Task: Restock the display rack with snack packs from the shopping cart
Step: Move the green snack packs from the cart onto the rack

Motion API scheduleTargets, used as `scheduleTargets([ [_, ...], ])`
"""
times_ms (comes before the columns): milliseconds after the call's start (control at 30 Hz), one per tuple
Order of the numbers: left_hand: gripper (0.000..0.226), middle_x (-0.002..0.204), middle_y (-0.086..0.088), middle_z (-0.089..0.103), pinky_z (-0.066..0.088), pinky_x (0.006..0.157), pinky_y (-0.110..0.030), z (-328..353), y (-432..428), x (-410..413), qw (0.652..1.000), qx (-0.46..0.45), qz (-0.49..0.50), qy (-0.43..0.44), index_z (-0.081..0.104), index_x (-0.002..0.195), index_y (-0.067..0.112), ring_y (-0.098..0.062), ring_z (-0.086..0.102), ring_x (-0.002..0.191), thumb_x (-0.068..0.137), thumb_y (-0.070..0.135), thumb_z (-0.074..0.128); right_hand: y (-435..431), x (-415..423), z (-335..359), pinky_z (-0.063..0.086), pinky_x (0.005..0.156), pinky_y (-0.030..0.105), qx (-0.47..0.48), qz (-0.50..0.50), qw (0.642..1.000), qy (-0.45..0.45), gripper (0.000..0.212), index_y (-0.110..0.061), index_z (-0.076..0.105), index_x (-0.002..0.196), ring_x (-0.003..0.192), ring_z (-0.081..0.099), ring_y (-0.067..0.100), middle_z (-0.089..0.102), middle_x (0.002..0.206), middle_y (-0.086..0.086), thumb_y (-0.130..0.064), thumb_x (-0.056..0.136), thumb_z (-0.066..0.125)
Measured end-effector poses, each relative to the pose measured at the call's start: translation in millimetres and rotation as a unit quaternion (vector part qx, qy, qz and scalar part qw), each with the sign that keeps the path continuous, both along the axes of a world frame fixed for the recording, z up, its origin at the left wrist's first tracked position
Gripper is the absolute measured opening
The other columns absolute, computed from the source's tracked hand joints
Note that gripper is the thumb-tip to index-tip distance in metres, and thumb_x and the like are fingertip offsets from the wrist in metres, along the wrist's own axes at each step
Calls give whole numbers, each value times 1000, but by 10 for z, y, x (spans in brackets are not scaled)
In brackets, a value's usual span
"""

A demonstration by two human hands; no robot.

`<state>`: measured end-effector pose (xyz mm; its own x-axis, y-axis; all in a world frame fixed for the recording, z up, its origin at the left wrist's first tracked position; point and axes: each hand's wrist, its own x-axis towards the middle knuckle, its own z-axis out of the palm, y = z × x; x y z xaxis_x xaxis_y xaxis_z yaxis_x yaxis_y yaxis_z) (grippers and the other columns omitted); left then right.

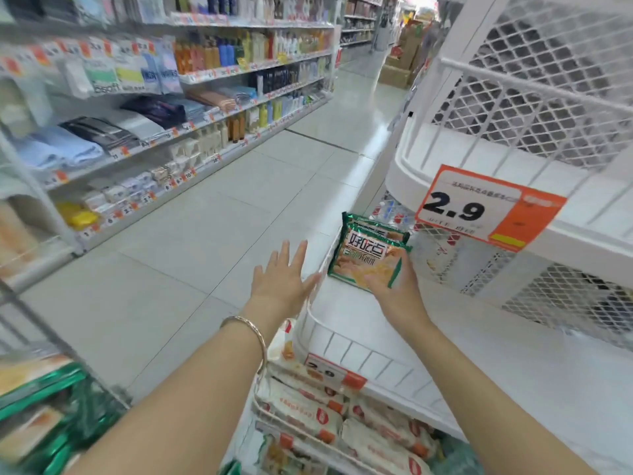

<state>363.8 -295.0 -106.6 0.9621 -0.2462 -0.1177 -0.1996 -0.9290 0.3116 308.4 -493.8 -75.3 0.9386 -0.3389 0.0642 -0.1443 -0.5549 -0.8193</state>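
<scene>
My right hand (394,286) holds green-edged snack packs (368,255) from below, over the middle tier of the white display rack (346,341). At least two packs are stacked in the grip, label side up. My left hand (284,279) hovers just left of the rack's rim with fingers spread and holds nothing; a bangle is on its wrist. More green snack packs (41,413) lie in the shopping cart (113,389) at the lower left, blurred.
The rack's lower tier holds several white-and-orange packs (342,419). An orange price sign reading 2.9 (486,209) hangs on the upper tier, whose mesh basket (534,97) rises at right. Shelves of towels and bottles (164,114) line the left of the tiled aisle.
</scene>
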Motion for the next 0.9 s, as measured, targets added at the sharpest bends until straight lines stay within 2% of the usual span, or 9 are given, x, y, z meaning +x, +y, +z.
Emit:
scheduleTargets([
  [67, 69, 167, -5, -12, 13, 122, -51, 38, 204, -259, 999, 34, 26, 8, -16, 157, 30, -26, 0, 155, 103, 58, 17, 188, -197, 28, 33, 115, 49, -71, 49, 996, 7, 79, -20, 30, 149, 141, 36, 29, 37, 155, 7, -47, 84, 67],
  [167, 68, 167, -4, -11, 10, 122, -50, 118, 557, -635, 994, 74, 81, 19, -13, 158, 29, -26, -2, 154, 104, 57, 17, 455, -495, -9, 7, 124, 45, -146, 115, 982, 20, 83, -20, 9, 159, 153, 5, 20, 7, 166, 3, -41, 96, 58],
  [300, 69, 167, -5, -10, 11, 122, -50, 253, 1009, -1143, 980, 82, 175, 51, -10, 159, 27, -27, -1, 154, 104, 57, 19, 859, -791, -61, -9, 122, 32, -204, 239, 949, -40, 77, -15, 16, 157, 153, 1, 20, 11, 165, 8, -36, 96, 57],
  [433, 70, 168, -4, -8, 12, 122, -51, 280, 1326, -1711, 962, 82, 247, 78, -8, 159, 27, -25, -1, 154, 103, 57, 22, 1258, -1091, -187, -2, 125, 34, -220, 384, 896, -34, 74, -11, 18, 157, 153, 5, 23, 13, 165, 11, -31, 97, 55],
  [567, 72, 168, -6, -7, 13, 123, -53, 267, 1558, -2351, 943, 48, 312, 106, -4, 160, 24, -27, -1, 154, 103, 57, 26, 1566, -1373, -377, 9, 124, 36, -222, 505, 833, 44, 69, -12, 19, 157, 152, 13, 22, 18, 164, 10, -23, 98, 53],
  [700, 74, 168, -6, 0, 14, 123, -52, 216, 1750, -2858, 932, 29, 347, 106, 1, 160, 21, -25, 4, 154, 102, 57, 30, 1794, -1536, -492, 15, 124, 40, -255, 578, 768, 108, 79, -14, 23, 157, 150, 19, 26, 23, 163, 12, -4, 86, 57],
  [767, 73, 167, -8, 10, 19, 122, -50, 195, 1787, -3082, 934, 26, 348, 78, 10, 160, 17, -25, 12, 153, 102, 55, 34, 1875, -1620, -560, 16, 123, 46, -292, 616, 720, 129, 84, -18, 21, 157, 150, 18, 28, 27, 161, 11, -5, 85, 62],
  [833, 69, 165, -8, 20, 24, 121, -48, 209, 1766, -3258, 937, 10, 347, 48, 20, 158, 14, -26, 22, 151, 103, 51, 38, 1932, -1696, -669, 10, 124, 50, -332, 642, 676, 144, 86, -22, 15, 159, 152, 14, 28, 27, 161, 9, -10, 88, 63],
  [900, 65, 163, -7, 24, 27, 120, -49, 212, 1736, -3389, 937, -9, 349, 31, 26, 156, 13, -27, 26, 149, 103, 48, 41, 1970, -1763, -752, 13, 123, 52, -352, 650, 658, 143, 78, -20, 22, 157, 148, 26, 28, 37, 156, 7, -6, 88, 58],
])
